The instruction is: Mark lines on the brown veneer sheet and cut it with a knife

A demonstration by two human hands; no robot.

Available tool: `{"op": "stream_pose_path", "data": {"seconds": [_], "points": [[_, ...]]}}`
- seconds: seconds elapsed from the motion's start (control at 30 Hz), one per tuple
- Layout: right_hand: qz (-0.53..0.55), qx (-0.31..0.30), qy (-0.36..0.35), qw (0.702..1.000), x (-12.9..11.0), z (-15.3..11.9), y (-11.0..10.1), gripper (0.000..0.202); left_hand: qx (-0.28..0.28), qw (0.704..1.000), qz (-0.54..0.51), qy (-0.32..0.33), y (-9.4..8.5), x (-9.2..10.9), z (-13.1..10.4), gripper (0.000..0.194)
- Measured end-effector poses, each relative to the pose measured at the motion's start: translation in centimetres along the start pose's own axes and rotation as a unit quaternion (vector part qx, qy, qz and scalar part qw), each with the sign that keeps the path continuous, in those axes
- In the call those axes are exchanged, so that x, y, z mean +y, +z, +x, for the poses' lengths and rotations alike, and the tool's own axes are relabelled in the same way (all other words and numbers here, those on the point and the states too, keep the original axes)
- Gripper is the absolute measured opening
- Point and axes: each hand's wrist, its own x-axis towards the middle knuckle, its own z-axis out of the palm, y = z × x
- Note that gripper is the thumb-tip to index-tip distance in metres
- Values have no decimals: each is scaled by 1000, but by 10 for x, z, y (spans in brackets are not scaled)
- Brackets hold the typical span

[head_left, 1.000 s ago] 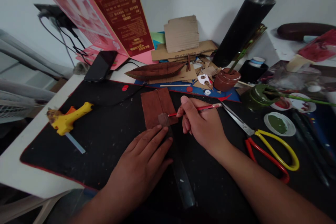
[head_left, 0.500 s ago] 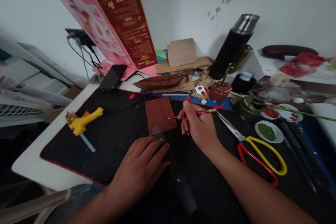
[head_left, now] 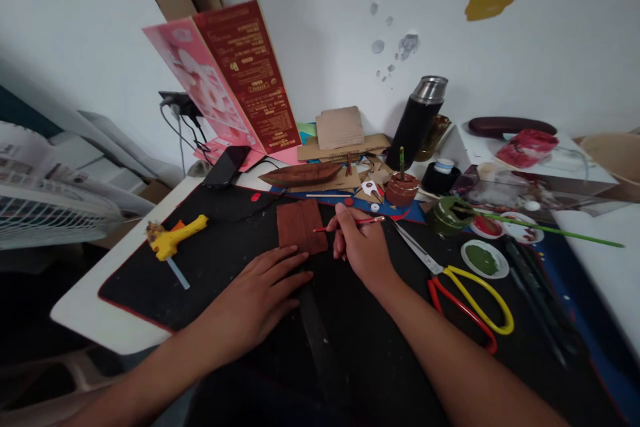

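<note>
The pencil [head_left: 370, 220] is gripped by the right hand [head_left: 363, 250] at the card [head_left: 294, 221], on the mat [head_left: 215, 267]; the left hand [head_left: 257, 293] is laid flat over the ruler [head_left: 316, 330]. Lines could be skewed by light ruler pressure.

White wall [head_left: 320, 33], grey and mustard patches; white table [head_left: 95, 310].

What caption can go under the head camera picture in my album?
The right hand holds a red pencil over a brown square, the left hand by its lower edge.
</note>
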Motion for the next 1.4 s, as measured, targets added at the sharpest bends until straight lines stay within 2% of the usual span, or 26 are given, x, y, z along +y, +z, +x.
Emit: {"op": "stream_pose_path", "data": {"seconds": [0.17, 0.43, 0.6, 0.77, 1.1, 1.3, 1.4], "points": [[-3, 0, 9, 1000, 2, 1, -1, 59, 7, 999, 32, 19, -1, -8, -3, 36], [-45, -16, 6, 999, 5, 2, -2, 59, 26, 999, 23, -9, -6, -18, -15, 33], [-53, -19, 9, 998, 2, 1, -1, 59, 47, 998, -12, -50, -7, -14, -19, 24], [-43, -17, 6, 999, 1, 1, 0, 61, 18, 992, -68, -103, -13, -9, -17, 17], [-77, 7, -29, 997, 0, 4, -5, 61, 5, 986, -113, -120, -16, 1, -19, 19], [-191, -6, -101, 976, -3, 2, -12, 41, 98, 978, -103, -152, -19, -1, -16, 15], [-251, -21, -138, 958, -4, 2, -16, 32, 98, 981, -81, -145, -13, -5, -20, 16]]}}
